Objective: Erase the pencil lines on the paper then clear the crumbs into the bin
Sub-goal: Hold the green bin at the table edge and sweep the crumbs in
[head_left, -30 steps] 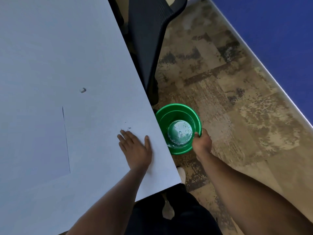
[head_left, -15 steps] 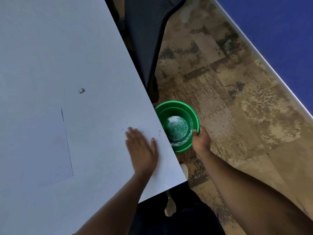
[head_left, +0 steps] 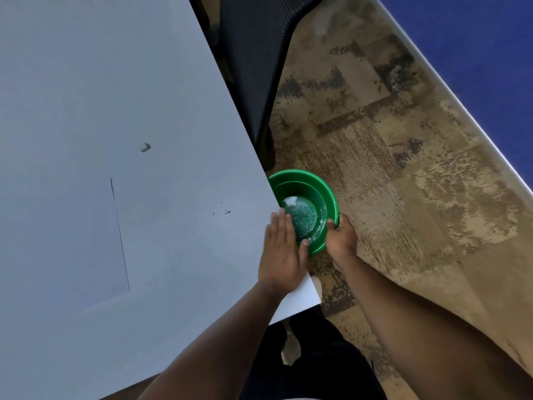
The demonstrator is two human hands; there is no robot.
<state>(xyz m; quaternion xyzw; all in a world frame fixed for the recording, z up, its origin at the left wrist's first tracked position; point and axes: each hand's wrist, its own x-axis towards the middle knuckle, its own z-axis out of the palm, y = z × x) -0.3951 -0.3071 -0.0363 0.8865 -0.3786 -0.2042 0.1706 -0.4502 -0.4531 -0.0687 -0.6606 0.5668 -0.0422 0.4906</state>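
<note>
A green bin [head_left: 317, 187] is held just below the white table's right edge, with my right hand [head_left: 340, 241] gripping its rim. My left hand [head_left: 281, 252] lies flat with fingers together at that edge, its fingertips reaching over the bin. A few dark eraser crumbs [head_left: 223, 212] remain on the table left of my left hand. The white paper [head_left: 57, 226] lies on the table's left part, its right edge showing as a thin dark line. A small eraser [head_left: 145, 147] rests on the table farther away.
A black mesh chair [head_left: 253, 67] stands beyond the bin beside the table [head_left: 115, 67]. Mottled brown carpet [head_left: 403, 168] covers the floor on the right, bordered by a blue wall [head_left: 476, 39]. My dark-clothed legs show below the table corner.
My left hand has swept rightward across the table to its edge above the bin. The bin stays in my right hand and has shifted closer under the table edge.
</note>
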